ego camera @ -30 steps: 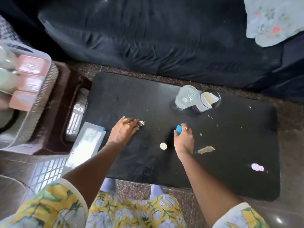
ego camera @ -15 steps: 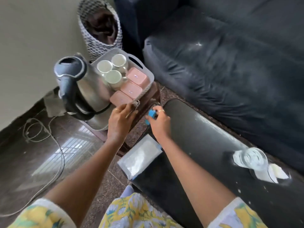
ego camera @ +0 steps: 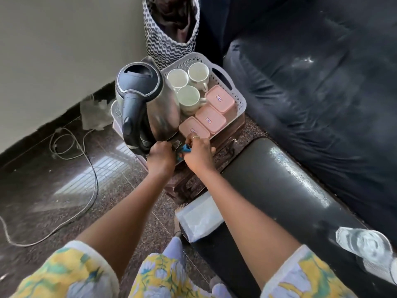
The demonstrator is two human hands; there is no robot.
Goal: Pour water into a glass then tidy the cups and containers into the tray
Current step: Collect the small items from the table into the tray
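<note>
Two hands, on table (ego camera: 279, 190) one second ago, now at near edge of tray (ego camera: 240, 100). Metal item (ego camera: 176, 145) pinched in left hand (ego camera: 160, 157), blue item (ego camera: 185, 149) pinched in right hand (ego camera: 199, 153). Tray holds cups (ego camera: 189, 97), containers (ego camera: 210, 119). Still out: glass (ego camera: 365, 244), blurred, at table edge by sofa (ego camera: 322, 104); tidying unfinished.

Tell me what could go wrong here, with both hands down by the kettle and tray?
1. The left hand, gripping a metal piece, and the right hand, pinching a blue piece, are close beside the kettle; a nudge might tip it toward the cups in the tray.
2. The glass stands on the table near the right sleeve; a pulled-back elbow could knock it.
3. The loose cord on the floor could snag a foot.
</note>
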